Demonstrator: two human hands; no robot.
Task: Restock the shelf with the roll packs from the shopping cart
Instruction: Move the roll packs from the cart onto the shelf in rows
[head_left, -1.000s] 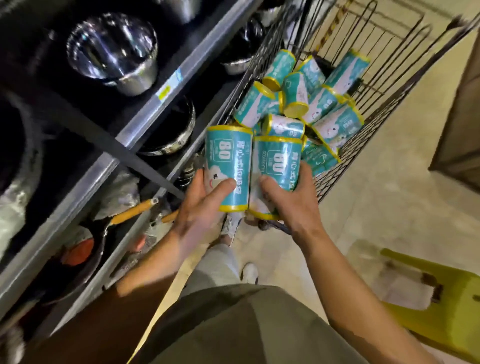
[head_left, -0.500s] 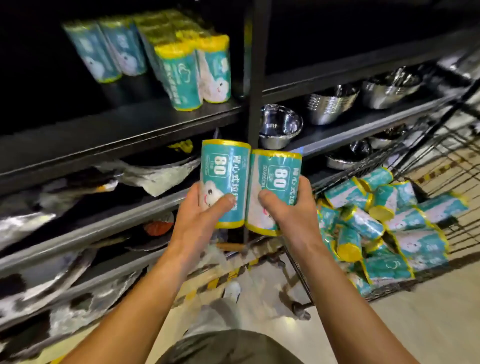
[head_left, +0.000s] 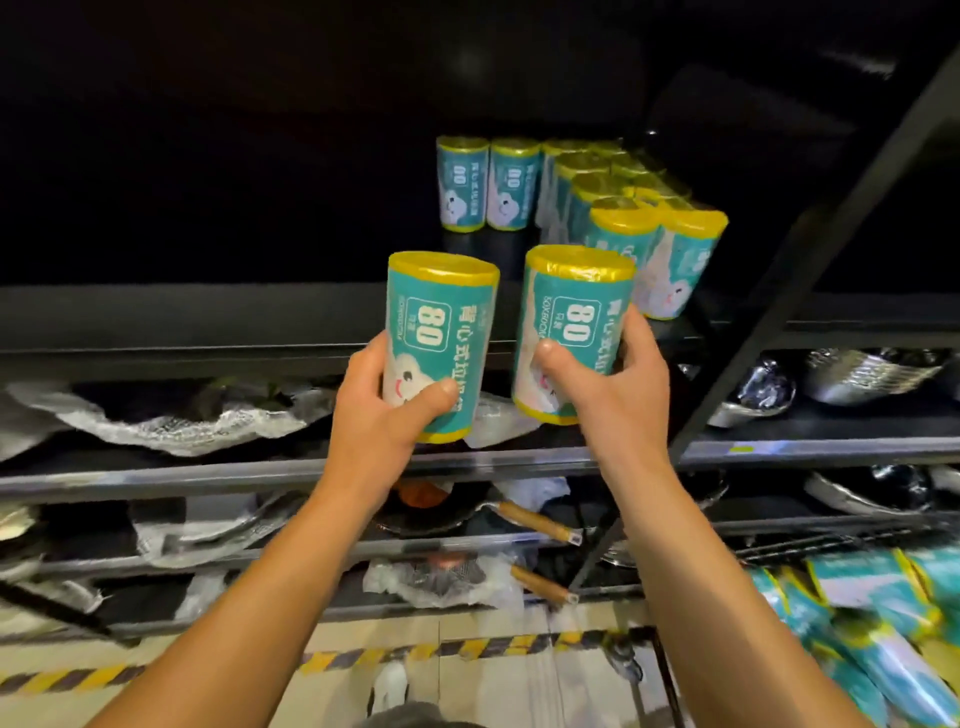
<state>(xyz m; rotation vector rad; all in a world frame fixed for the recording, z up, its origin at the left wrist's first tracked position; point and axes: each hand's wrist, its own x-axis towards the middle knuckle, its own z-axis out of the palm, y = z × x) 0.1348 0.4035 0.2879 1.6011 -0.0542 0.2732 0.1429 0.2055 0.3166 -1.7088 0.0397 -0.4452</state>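
Left hand (head_left: 382, 410) grips upright roll pack (head_left: 439, 343); right hand (head_left: 615, 400) grips second pack (head_left: 571, 327), before shelf (head_left: 208, 312).

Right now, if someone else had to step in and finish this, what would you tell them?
Left hand: grip shut on one roll pack, upright.
Right hand: grip shut on a second roll pack, upright.
Both are raised in front of the top shelf, not yet set down.
Done: a block of stocked packs stands on that shelf, right side.
Left: place these two beside it, then fetch the remaining packs at lower right.
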